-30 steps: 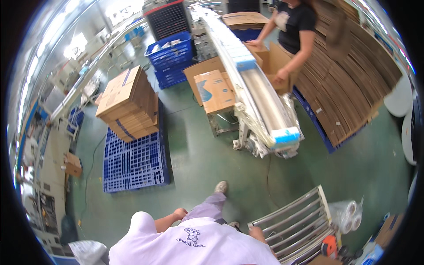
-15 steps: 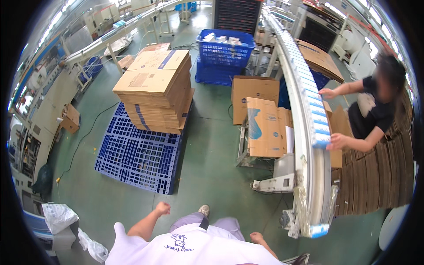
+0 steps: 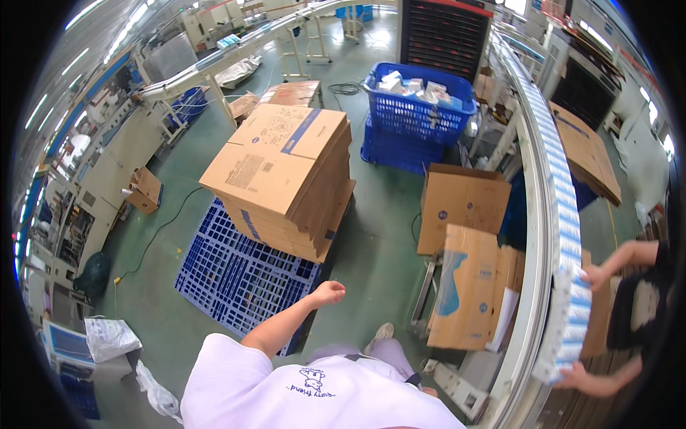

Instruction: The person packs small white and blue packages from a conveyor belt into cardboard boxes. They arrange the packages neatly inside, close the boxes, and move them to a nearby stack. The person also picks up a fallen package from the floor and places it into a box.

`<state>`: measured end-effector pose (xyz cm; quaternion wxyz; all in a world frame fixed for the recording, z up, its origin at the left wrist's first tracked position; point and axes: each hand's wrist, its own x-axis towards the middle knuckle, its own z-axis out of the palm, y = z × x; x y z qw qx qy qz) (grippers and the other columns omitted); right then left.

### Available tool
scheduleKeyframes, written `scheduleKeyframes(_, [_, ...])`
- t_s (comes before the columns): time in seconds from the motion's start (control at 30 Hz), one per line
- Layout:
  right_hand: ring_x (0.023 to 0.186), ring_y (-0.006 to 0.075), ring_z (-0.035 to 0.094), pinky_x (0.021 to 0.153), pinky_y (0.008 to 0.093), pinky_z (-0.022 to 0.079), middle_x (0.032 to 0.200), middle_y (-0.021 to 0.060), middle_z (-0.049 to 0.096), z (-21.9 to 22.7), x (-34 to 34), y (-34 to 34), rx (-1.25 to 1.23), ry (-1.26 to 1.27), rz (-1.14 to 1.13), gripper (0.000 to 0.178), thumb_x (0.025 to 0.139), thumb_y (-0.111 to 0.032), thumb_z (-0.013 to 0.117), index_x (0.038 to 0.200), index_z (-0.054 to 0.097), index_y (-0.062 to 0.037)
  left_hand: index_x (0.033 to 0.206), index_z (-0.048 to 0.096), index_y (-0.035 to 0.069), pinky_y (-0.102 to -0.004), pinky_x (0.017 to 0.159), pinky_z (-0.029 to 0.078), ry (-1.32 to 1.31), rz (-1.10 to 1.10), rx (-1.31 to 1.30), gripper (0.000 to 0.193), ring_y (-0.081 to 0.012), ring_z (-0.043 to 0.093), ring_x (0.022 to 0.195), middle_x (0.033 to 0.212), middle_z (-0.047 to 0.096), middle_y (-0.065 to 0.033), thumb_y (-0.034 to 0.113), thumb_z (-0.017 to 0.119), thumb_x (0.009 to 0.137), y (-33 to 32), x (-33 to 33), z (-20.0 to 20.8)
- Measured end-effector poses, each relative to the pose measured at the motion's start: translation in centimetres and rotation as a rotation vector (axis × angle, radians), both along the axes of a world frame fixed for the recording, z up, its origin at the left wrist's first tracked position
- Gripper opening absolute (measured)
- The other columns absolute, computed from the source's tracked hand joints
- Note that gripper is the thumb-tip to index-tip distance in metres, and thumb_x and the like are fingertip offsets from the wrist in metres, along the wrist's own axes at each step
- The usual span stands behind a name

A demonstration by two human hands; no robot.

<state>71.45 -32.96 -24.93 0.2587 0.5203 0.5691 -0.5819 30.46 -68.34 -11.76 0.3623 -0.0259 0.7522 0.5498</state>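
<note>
My left hand (image 3: pixel 329 293) is held out ahead of my body, over the floor just right of the blue pallet (image 3: pixel 246 268). Its fingers are loosely curled, and nothing shows in them. Only a sliver of my right hand (image 3: pixel 429 392) appears beside my hip; its fingers are hidden. Ahead of the left hand, a tall stack of flattened cardboard boxes (image 3: pixel 279 164) rests on the pallet. Neither hand touches the stack.
On the right runs a curved conveyor (image 3: pixel 527 300) with a row of blue-white packs (image 3: pixel 564 214); a co-worker's hands (image 3: pixel 592 277) grip its near end. Open cartons (image 3: pixel 464 207) stand beside it. A blue crate (image 3: pixel 421 107) of small boxes is behind. A cable (image 3: pixel 153 247) lies left.
I have stepped forward, so the stack and conveyor appear nearer. My left hand has swung forward and right; my right hand is now mostly hidden. The co-worker's hands have shifted toward me along the packs.
</note>
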Motion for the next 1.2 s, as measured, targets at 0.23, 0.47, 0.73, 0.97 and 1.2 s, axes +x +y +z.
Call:
scheduleKeyframes(0.23, [0.065,0.0129,0.056,0.053,0.0256,0.045,0.081,0.0058,0.059,4.8,-22.1,6.5,0.210,0.388,-0.158,0.021,0.089,-0.018,0.052,0.106,0.053,-0.0052,0.090,0.063,0.004,-0.0325,0.071,0.051,0.480,0.151,-0.229,0.020,-0.0206,0.063,0.077,0.081,0.065,-0.0106,0.015,0.064,0.074,-1.8,-20.8,2.7])
scheduleKeyframes(0.47, [0.043,0.0129,0.049,0.038,0.0242,0.040,0.055,0.0038,0.051,2.2,-27.9,1.9,-0.083,0.503,-0.222,0.010,0.089,-0.018,0.048,0.090,0.052,-0.0095,0.138,0.024,0.011,-0.0508,0.099,0.032,0.469,-0.172,-1.146,0.103,-0.0411,0.026,0.128,0.143,0.019,-0.0192,0.041,0.079,0.057,-5.0,-40.7,4.6])
scheduleKeyframes(0.73, [0.043,0.0139,0.048,0.038,0.0282,0.039,0.054,0.0057,0.051,5.0,-34.3,-3.4,0.006,0.144,-0.327,0.018,0.087,-0.019,0.049,0.072,0.051,-0.0093,0.137,0.028,0.018,-0.0527,0.089,0.041,0.407,-0.563,-1.112,0.099,-0.0355,0.051,0.110,0.134,0.032,-0.0260,0.044,0.076,0.055,-7.5,-44.7,7.1])
scheduleKeyframes(0.97, [0.041,0.0136,0.047,0.038,0.0284,0.041,0.052,0.0044,0.049,4.3,-36.0,-1.6,0.089,0.273,-0.373,0.016,0.087,-0.020,0.051,0.075,0.053,-0.0095,0.088,0.063,0.000,-0.0415,0.077,0.049,0.682,-0.301,-0.990,0.028,-0.0356,0.061,0.083,0.085,0.062,-0.0208,0.021,0.061,0.069,-8.2,-43.6,15.8])
scheduleKeyframes(1.2, [0.092,0.0255,0.062,0.080,0.0344,0.047,0.097,0.0163,0.064,14.8,-46.8,1.2,0.663,0.759,-0.063,0.032,0.084,-0.016,0.055,0.113,0.056,-0.0032,0.083,0.065,0.003,-0.0436,0.071,0.046,1.374,-0.114,-1.054,0.024,-0.0366,0.059,0.077,0.078,0.061,-0.0207,-0.006,0.053,0.065,-9.4,-42.9,33.6])
